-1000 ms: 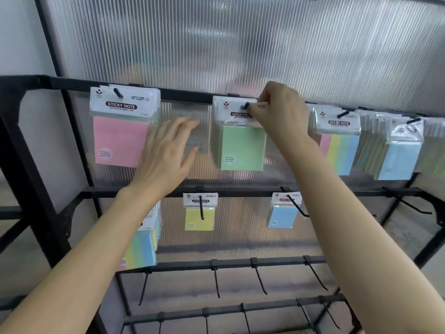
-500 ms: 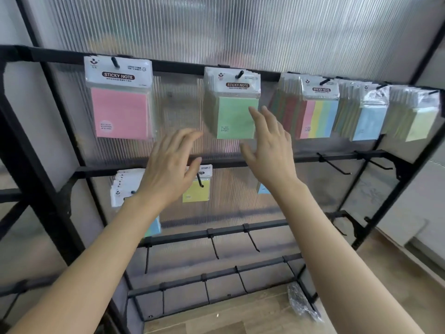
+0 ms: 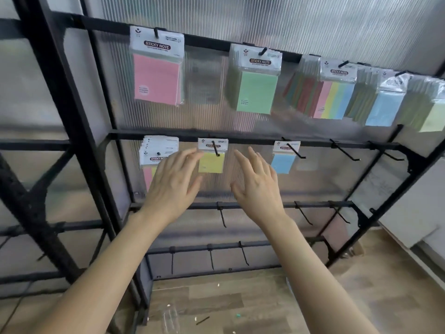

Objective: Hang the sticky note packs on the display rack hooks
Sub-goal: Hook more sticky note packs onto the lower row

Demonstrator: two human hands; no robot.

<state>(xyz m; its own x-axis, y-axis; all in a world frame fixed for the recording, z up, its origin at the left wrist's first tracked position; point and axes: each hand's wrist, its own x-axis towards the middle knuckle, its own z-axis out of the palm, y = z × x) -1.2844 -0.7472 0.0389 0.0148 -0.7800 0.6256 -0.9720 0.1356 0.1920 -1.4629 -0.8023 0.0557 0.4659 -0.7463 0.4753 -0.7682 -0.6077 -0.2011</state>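
Note:
On the black display rack [image 3: 168, 136], the top bar carries a pink pack [image 3: 157, 75], a green pack [image 3: 255, 86], a striped multicolour pack [image 3: 334, 97], a blue pack [image 3: 385, 104] and a pale green pack [image 3: 433, 116]. The second bar holds a stack of multicolour packs [image 3: 156, 153], a small yellow pack [image 3: 212, 160] and a small blue pack [image 3: 284, 160]. My left hand [image 3: 173, 186] and my right hand [image 3: 257, 184] hover with fingers spread in front of the second bar, either side of the yellow pack, holding nothing.
Several bare hooks [image 3: 344, 153] stick out on the right of the second bar and on the lower bars [image 3: 222, 216]. A ribbed translucent panel [image 3: 289, 25] backs the rack. Wooden floor [image 3: 240, 304] lies below with a clear plastic wrapper [image 3: 171, 317] and small scraps.
My right hand left the green pack on its top hook, and both hands dropped to the second bar. The view tilted down and showed the floor.

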